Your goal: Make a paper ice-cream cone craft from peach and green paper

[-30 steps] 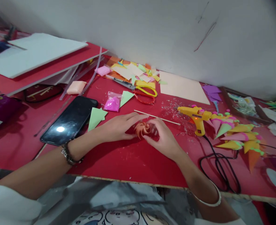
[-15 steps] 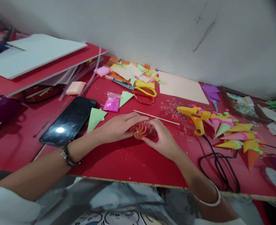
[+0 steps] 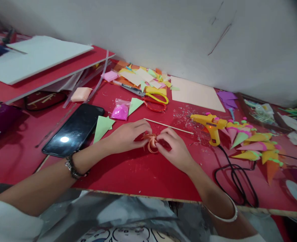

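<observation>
At the front of the red desk (image 3: 138,176): two hands on a curled orange paper (image 3: 152,144)

Between the hands, close above or on the bare front part of the desk, sits the orange paper; contact with the desk cannot be determined. Its strips curve out from the middle.

The left hand (image 3: 128,135), palm turned inward, has its fingers bent and its thumb drawn near them, with the paper's left side held in the narrow gap. The right hand (image 3: 175,148) has its fingers curled and grips the right side between thumb and forefinger. A dark bracelet (image 3: 72,166) circles the left wrist; a white bangle (image 3: 232,215) is on the right forearm.

Just beyond the hands, a thin stick (image 3: 168,126) lies slantwise. Right of it, a yellow glue gun (image 3: 211,125) shows a lit orange light, and its black cord (image 3: 232,171) loops toward the desk's front edge. Beside the gun lies a group of paper cones (image 3: 258,146) in pink, yellow, green and orange.

Left of the hands lies a black phone (image 3: 74,131), with green paper pieces (image 3: 101,128) next to it. Farther back are a bag of bright pink material (image 3: 120,111), scissors (image 3: 155,99) with red and yellow handles, and a cream sheet (image 3: 196,93) near the wall.
</observation>
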### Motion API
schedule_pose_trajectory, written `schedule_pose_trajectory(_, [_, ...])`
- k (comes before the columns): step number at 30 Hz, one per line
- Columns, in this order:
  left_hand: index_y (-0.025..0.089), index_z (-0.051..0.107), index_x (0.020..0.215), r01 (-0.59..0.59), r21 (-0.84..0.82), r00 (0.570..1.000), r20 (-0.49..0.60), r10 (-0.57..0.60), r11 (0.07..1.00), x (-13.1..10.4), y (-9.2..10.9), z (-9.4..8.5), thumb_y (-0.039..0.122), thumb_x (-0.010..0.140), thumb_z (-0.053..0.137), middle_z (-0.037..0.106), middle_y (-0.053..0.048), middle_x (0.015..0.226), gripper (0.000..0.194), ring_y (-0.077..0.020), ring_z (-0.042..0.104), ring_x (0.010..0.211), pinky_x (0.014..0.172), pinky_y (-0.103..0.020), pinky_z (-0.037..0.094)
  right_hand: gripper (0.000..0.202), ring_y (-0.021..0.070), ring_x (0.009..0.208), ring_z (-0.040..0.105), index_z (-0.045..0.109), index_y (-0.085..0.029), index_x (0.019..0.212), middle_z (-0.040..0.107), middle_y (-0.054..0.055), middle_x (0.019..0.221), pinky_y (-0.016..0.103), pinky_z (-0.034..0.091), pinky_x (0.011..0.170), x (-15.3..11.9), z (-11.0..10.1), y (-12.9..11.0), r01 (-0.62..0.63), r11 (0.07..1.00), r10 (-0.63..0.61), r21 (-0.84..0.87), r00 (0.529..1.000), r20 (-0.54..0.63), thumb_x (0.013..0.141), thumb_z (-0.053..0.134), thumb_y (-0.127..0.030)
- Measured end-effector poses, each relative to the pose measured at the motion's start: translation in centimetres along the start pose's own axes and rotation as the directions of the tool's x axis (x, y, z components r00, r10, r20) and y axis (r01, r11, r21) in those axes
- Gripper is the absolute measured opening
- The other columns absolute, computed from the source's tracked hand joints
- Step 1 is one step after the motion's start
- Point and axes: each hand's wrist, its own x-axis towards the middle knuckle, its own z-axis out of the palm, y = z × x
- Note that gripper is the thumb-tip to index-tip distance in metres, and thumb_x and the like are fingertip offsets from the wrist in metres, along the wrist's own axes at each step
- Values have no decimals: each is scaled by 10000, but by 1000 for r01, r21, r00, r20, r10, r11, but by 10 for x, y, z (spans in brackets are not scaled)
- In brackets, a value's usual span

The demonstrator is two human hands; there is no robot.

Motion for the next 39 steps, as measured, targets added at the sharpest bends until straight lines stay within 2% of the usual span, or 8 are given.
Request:
schedule_pose_trajectory(4, [168,529,842,-89,-3,996,27,89,996,-1,0,-1,183,784,490,526,-31,914,71,-111,521,810,710,-191,409,76,135,763,524,549,-220,837,504,27,857,246,423,677,-2,1,1,18,997,-18,-69,1000,-9,799,485,-234])
schedule_pose_trajectory(10, [171,546,844,-192,56,972,-131,198,980,-2,0,-2,183,791,488,551,-41,887,80,-118,519,826,721,-208,421,116,140,749,518,580,-217,810,525,36,809,256,426,650,-4,-1,0,120,975,-140,-185,985,-101,813,464,-216])
schedule_pose_trajectory(24, [187,570,821,-252,267,929,-204,310,930,-5,0,0,221,795,508,620,-6,786,76,-98,549,696,636,-207,416,83,132,740,523,578,-197,815,532,34,792,239,426,633,-5,-1,1,162,970,-189,-181,972,-139,795,498,-209])
schedule_pose_trajectory(26, [186,569,825,-252,249,931,-202,305,935,-5,0,0,217,792,513,618,-6,787,72,-96,548,696,629,-202,415,79,129,740,522,575,-200,822,529,32,796,235,426,631,-4,-1,1,161,973,-186,-167,972,-147,792,501,-208])
schedule_pose_trajectory(32, [190,565,866,-160,131,963,-197,184,978,-5,0,1,225,790,514,606,-16,827,98,-95,543,732,648,-193,422,68,115,725,525,568,-202,804,526,22,791,224,426,635,-4,-1,2,137,982,-157,-128,973,-168,796,503,-222])
schedule_pose_trajectory(39, [180,553,861,-138,88,973,-173,152,986,-4,1,0,217,797,501,606,-16,854,90,-100,548,760,677,-195,428,63,120,721,544,555,-198,787,550,25,786,221,428,630,-5,-1,0,134,976,-161,-169,975,-156,801,497,-220])
